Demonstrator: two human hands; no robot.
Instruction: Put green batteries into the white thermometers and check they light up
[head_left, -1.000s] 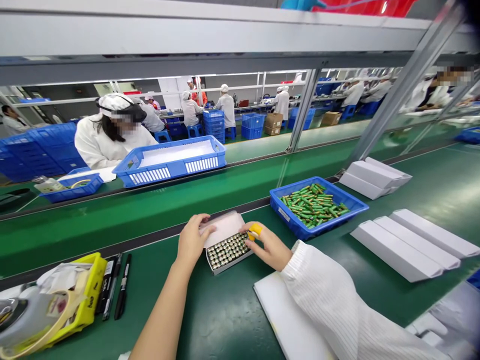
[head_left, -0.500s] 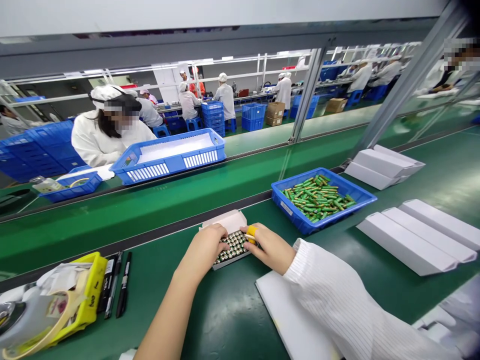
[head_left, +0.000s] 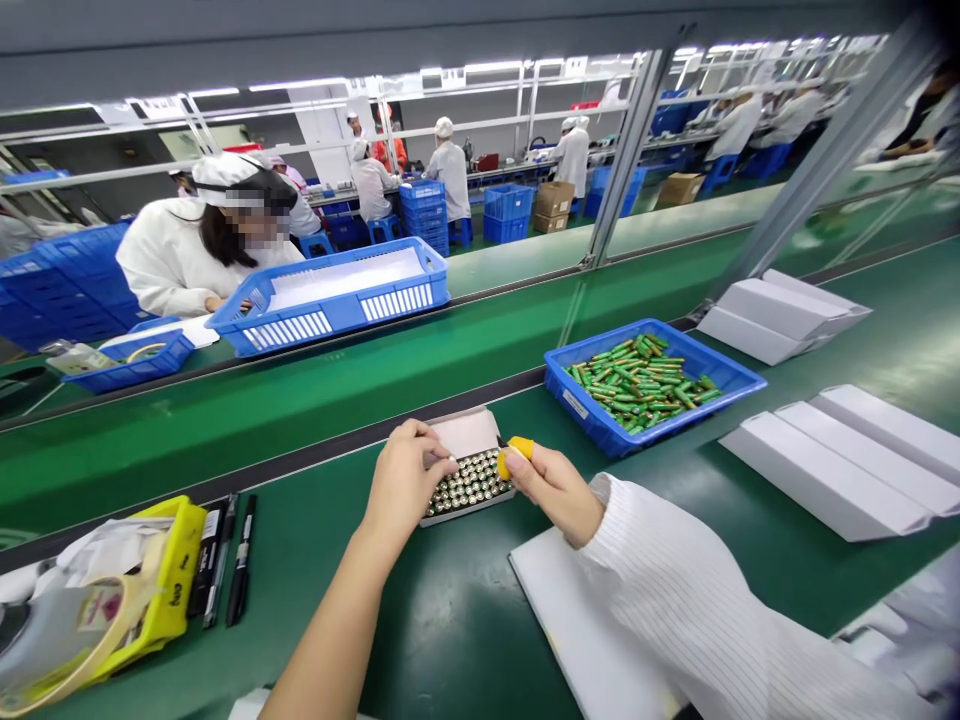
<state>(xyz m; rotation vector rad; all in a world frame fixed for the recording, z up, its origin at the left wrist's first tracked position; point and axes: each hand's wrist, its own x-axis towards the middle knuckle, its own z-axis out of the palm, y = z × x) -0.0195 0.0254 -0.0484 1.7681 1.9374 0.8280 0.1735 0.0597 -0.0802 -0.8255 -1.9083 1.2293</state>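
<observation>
A small white open box (head_left: 466, 432) lies on the green bench, its lid flap raised at the back. Rows of batteries (head_left: 471, 484) stand upright in it with their metal ends up. My left hand (head_left: 405, 475) is bent over the box's left end, thumb and fingertips closed together above the batteries; anything between them is too small to make out. My right hand (head_left: 551, 485) is at the right end, with yellow coverings (head_left: 517, 455) around its fingertips. Its thumb presses against those fingers, and a small dark tip shows beside them. What it holds is unclear.
A blue tray (head_left: 592, 425) of loose green batteries (head_left: 637, 385) stands behind my right hand. White cartons (head_left: 832, 470) lie to the right. A white sheet (head_left: 577, 620) is under my right sleeve. Pens (head_left: 238, 570) and a yellow basket (head_left: 176, 590) sit left. A co-worker (head_left: 172, 250) sits opposite.
My right hand has drawn slightly right and off the batteries, uncovering more of them. My left thumb has shifted up towards the fingertips. The camera view has tilted slightly.
</observation>
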